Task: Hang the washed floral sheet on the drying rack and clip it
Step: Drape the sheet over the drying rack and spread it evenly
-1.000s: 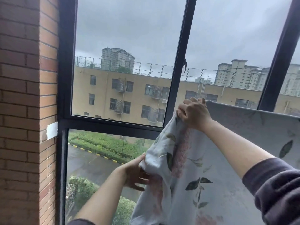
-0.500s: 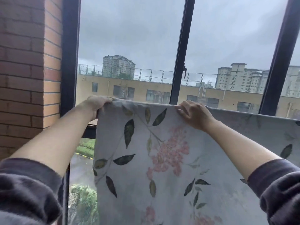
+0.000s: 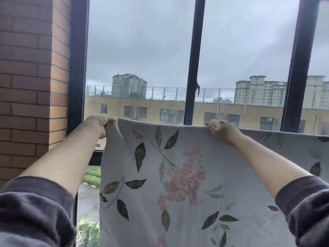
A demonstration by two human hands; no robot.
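Head view: sheet [image 3: 187, 175] hangs spread before the window, its top edge pulled straighter than half a second ago, with the hands slightly farther apart. Left hand [image 3: 98, 124] pinches the top left corner; right hand [image 3: 221, 130] grips the edge further along. It is pale cloth printed with dark leaves and pink blossom. Behind is a dark window frame [image 3: 193, 68], with a brick wall [image 3: 26, 86] to the left.

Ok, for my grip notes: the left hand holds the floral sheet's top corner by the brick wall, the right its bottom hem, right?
No: the head view shows the right hand gripping the top edge of the floral sheet, not the bottom hem. Rest stands.
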